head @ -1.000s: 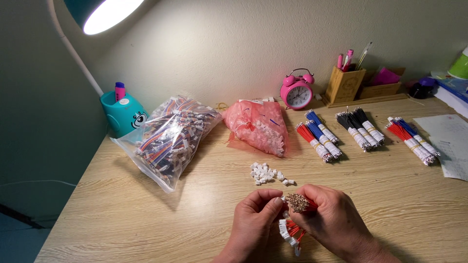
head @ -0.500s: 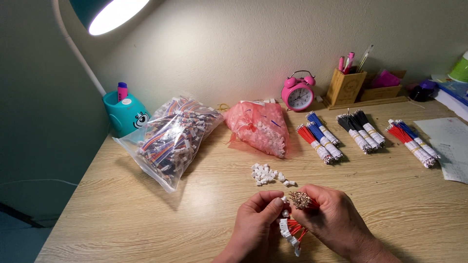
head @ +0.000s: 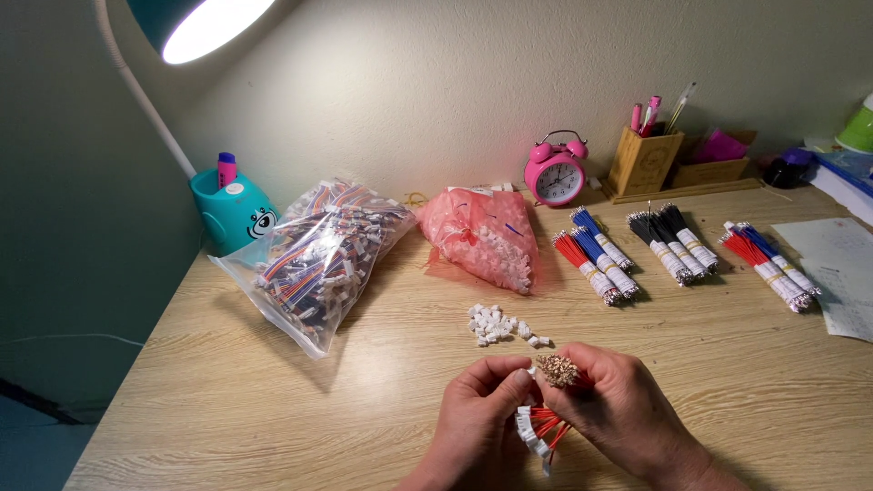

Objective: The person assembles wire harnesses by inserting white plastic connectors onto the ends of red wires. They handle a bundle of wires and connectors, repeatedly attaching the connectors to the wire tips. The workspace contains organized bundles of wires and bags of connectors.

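My right hand (head: 627,414) grips a bundle of red wires (head: 556,371), its metal tips pointing up. My left hand (head: 477,418) pinches at those tips with thumb and forefinger and has a small white connector (head: 532,371) at its fingertips. Red wires with white connectors (head: 536,435) hang below, between both hands. A small pile of white connectors (head: 496,325) lies on the wooden desk (head: 273,409) just beyond my hands.
A clear bag of coloured wires (head: 318,259) and a pink bag of connectors (head: 482,236) lie at the back. Bundles of red, blue and black wires (head: 596,259) (head: 677,241) (head: 768,264) lie right. A pink alarm clock (head: 555,173), pen holder (head: 641,159), teal lamp base (head: 232,214) and papers (head: 837,273) stand around.
Both hands stay together over the desk's front edge; the fingers shift slightly on the wire tips. Nothing else has moved.
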